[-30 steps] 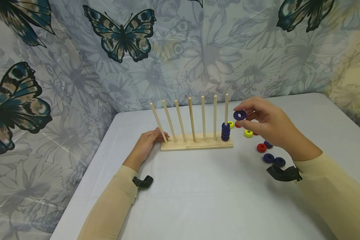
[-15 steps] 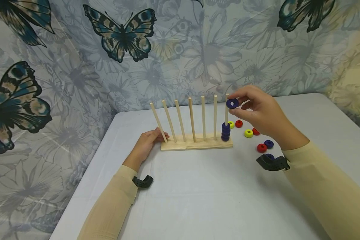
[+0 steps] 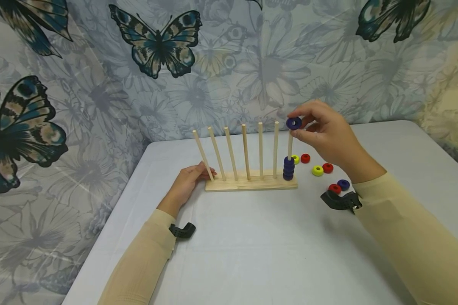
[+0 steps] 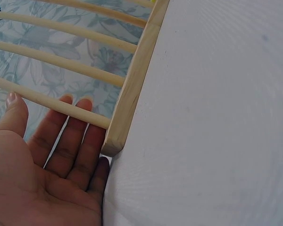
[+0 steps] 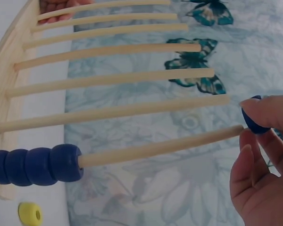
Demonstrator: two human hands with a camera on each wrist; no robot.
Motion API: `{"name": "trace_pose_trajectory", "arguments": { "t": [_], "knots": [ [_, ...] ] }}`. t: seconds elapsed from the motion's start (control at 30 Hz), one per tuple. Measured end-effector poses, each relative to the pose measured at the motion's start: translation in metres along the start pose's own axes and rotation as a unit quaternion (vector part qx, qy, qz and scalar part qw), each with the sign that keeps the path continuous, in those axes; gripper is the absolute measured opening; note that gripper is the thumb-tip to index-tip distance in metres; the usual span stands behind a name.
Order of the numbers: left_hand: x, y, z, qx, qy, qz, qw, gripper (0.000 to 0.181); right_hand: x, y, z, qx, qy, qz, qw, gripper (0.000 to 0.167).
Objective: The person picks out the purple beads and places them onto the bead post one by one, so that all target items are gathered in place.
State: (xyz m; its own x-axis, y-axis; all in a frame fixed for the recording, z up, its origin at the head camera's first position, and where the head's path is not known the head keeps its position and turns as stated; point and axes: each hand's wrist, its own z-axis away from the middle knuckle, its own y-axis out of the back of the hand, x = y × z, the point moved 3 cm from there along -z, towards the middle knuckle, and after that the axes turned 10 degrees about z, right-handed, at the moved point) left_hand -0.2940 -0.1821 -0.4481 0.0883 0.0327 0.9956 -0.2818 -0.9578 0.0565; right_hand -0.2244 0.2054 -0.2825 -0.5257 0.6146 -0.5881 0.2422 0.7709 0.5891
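My right hand (image 3: 328,131) pinches a dark blue ring (image 3: 293,123) between thumb and fingertips at the top of the rightmost peg. In the right wrist view, this blue ring (image 5: 255,116) is tilted at the peg's tip; whether the peg has entered its hole is unclear. Several blue rings (image 5: 37,165) are stacked low on that same peg. The wooden peg rack (image 3: 252,183) stands upright on the table. At its left end, my left hand (image 3: 187,182) touches the leftmost peg (image 4: 52,101), its fingers fairly straight behind the peg and beside the base.
Loose rings lie right of the rack: yellow (image 3: 317,170), red (image 3: 305,158) and blue (image 3: 343,184). The right wrist strap (image 3: 341,200) hides part of that area. A white-covered table (image 3: 244,254) meets a butterfly-patterned backdrop (image 3: 213,84) behind the rack.
My right hand has risen and moved left, carrying the blue ring from beside the rightmost peg to its top. The left hand and rack have stayed in place.
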Motion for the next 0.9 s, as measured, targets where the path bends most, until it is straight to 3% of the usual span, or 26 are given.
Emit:
{"name": "trace_pose_trajectory", "arguments": {
  "t": [0.33, 0.9],
  "knots": [
    [-0.0014, 0.0002, -0.0020, -0.005, -0.002, 0.017, 0.9998, 0.058, 0.0014, -0.0020, -0.0042, -0.010, -0.024, 0.007, 0.9996, 0.033],
    [-0.0011, -0.0002, -0.0016, 0.002, 0.001, 0.000, 1.0000, 0.061, 0.0077, -0.0024, -0.0094, -0.017, -0.033, -0.007, 0.9993, 0.033]
  ]
}}
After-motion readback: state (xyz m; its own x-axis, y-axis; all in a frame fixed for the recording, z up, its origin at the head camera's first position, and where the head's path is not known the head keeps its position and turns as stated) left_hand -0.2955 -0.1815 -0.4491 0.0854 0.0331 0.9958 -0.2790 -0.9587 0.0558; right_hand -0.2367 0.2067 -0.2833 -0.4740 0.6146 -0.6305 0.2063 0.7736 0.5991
